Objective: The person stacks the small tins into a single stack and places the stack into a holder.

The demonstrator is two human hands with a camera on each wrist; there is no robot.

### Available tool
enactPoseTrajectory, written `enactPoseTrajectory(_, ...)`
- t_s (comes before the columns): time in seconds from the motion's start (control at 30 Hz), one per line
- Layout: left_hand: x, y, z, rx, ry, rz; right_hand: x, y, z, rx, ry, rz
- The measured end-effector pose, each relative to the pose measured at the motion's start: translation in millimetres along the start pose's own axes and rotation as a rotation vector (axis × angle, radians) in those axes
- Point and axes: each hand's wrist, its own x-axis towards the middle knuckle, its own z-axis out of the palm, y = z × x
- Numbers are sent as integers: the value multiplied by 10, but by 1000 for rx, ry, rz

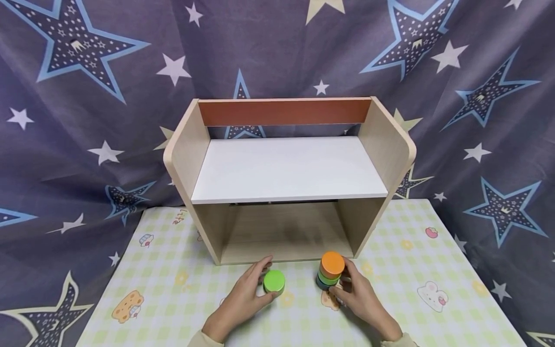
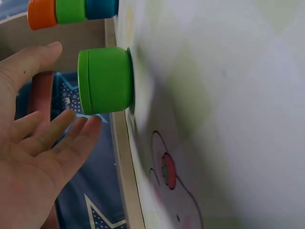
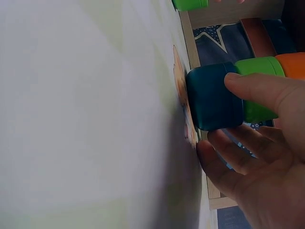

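Note:
A bright green cylinder [image 1: 274, 281], with a seam near its top in the left wrist view, stands on the tablecloth. Beside it is my left hand [image 1: 245, 298], its thumb spread away from relaxed fingers; the left wrist view shows a gap between thumb and cylinder, with fingertips close by its side. To the right stands a stack: a dark blue cylinder [image 3: 213, 97] at the bottom, a green one [image 3: 259, 67] in the middle and an orange one [image 1: 332, 264] on top. My right hand [image 1: 361, 295] holds the stack low down, thumb on the blue cylinder and fingers round its far side.
Just beyond my hands stands a wooden shelf unit with a white middle board [image 1: 288, 168], light side panels [image 1: 386, 140] and a brown back rail [image 1: 284, 112]. A checked tablecloth [image 1: 390, 270] covers the table. Behind it hangs a dark star-patterned curtain [image 1: 277, 48].

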Motion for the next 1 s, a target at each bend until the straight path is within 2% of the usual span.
enactPoseTrajectory(0.33, -11, -50, 33, 16, -68, -57, 6, 4, -1, 3, 3, 6)
enactPoseTrajectory(0.63, -6, -79, 36, 48, -70, -55, 8, 20, 2, 8, 1, 1)
enactPoseTrajectory(1.0, 10, -109, 30, 23, -82, -63, 13, 36, -9, 10, -21, 0)
